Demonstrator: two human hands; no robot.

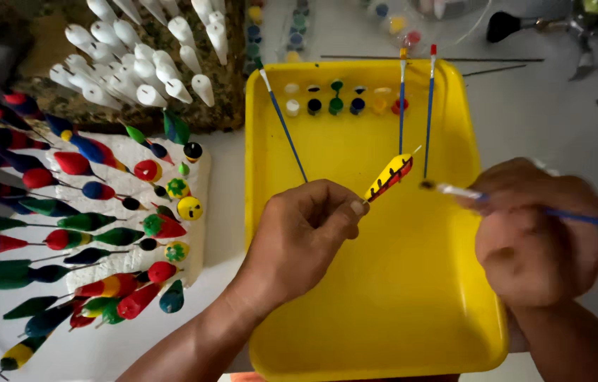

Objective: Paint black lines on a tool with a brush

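The left hand [299, 237] pinches the lower end of a yellow float [389, 177] between thumb and fingertips, holding it tilted up over the yellow tray [384, 311] so its red edge and dark stripes face the brush. The right hand [543, 233] is closed around a thin blue-handled brush [497, 199], whose tip sits just beside the float without touching it; the hand is blurred, so the exact grip is hard to read. Holding the float above the tray likely keeps any drips off the counter [560, 106].

Three more brushes [401, 106] lie in the tray with their handles resting near a strip of small paint pots [336, 106] at the far rim, close at hand for colour changes. To the left, a white foam block [196, 233] holds many painted floats [94, 240] stuck in by their stems, apparently so wet paint touches nothing. Beyond it, unpainted white floats [143, 64] stand in a darker block.
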